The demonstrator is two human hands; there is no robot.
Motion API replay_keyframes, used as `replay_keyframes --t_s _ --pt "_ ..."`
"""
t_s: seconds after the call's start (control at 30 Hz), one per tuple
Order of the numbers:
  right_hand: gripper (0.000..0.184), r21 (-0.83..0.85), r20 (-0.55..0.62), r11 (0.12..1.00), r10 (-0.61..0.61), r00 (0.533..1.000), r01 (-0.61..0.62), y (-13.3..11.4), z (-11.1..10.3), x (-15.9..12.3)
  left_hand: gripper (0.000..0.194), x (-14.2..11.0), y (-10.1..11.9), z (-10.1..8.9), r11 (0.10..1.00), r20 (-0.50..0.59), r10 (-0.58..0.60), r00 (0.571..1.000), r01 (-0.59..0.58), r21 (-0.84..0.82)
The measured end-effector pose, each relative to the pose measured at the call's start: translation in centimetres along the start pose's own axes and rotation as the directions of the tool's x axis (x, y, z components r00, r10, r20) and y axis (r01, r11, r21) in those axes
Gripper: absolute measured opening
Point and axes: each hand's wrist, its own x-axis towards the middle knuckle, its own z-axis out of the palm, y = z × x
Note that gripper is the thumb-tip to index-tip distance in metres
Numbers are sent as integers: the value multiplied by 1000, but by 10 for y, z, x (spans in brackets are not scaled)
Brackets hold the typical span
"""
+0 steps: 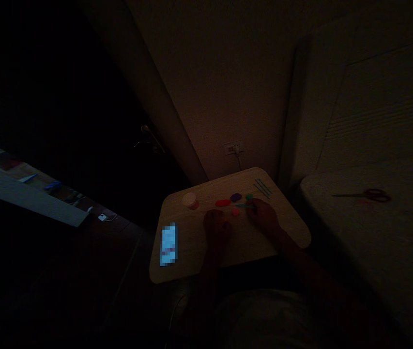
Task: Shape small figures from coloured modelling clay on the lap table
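Note:
The room is very dark. My right hand (pixel 263 216) is closed over the small wooden table, pinching a thin teal stick-like tool (pixel 243 206) that points left. To its left my left hand (pixel 216 221) is curled shut near the tabletop; a faint orange tint shows at its fingers, but what it holds is hidden. Between and beyond the hands lie a red oblong lump (pixel 223 203), a purple lump (pixel 236 197), a green lump (pixel 249 197) and a small round pinkish-red piece (pixel 236 212). They look like modelling clay.
Several thin green strips (pixel 263 188) lie at the table's (pixel 191 254) back right. A round tub (pixel 190 200) stands back left, with a lit phone (pixel 169 245) at the left edge. Scissors (pixel 364 195) rest on a pale surface to the right. A wall socket (pixel 233 148) holds a plug.

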Motion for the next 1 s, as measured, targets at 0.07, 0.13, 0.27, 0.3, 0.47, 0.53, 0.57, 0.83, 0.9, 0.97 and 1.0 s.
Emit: replay_keyframes --t_s 0.07,0.13,0.27,0.3,0.47,0.53,0.57,0.83,0.9,0.97,1.0 --pt "22 -32 4 999 -20 1000 20 0 0 -1 15 0 0 0 1000 -5 9 1000 -9 -6" --pt "23 -56 7 998 -23 1000 24 -1 0 -1 9 1 1 0 999 -3 11 1000 -11 -34" --pt "22 -64 -14 998 12 1000 -13 -2 -1 -2 20 1 2 -1 982 58 36 998 -25 -188" --pt "22 -60 -19 998 18 1000 -19 -2 0 -2 24 1 2 -1 972 72 26 997 -9 -235" --pt "23 -79 -17 996 31 999 -32 -1 1 -1 36 2 -1 -3 914 161 -82 984 139 -382" --pt "23 -86 -10 996 27 1000 -28 0 1 -1 38 2 -2 -3 900 179 -94 979 160 -405" --pt "24 -85 -3 996 25 1000 -25 0 1 -1 39 2 -2 -3 898 177 -93 980 159 -410" --pt "25 -85 16 995 54 998 -52 -1 0 0 38 2 -1 -4 916 167 -86 982 144 -375" --pt "26 -82 23 995 50 998 -48 -1 -1 0 34 3 -2 -3 938 110 -81 991 113 -328" --pt "27 -87 41 995 61 997 -57 -2 -2 0 26 3 -2 -2 967 28 -67 997 72 -246" --pt "28 -92 54 994 67 996 -62 -3 -3 0 23 3 -2 -2 979 0 -59 998 58 -194"
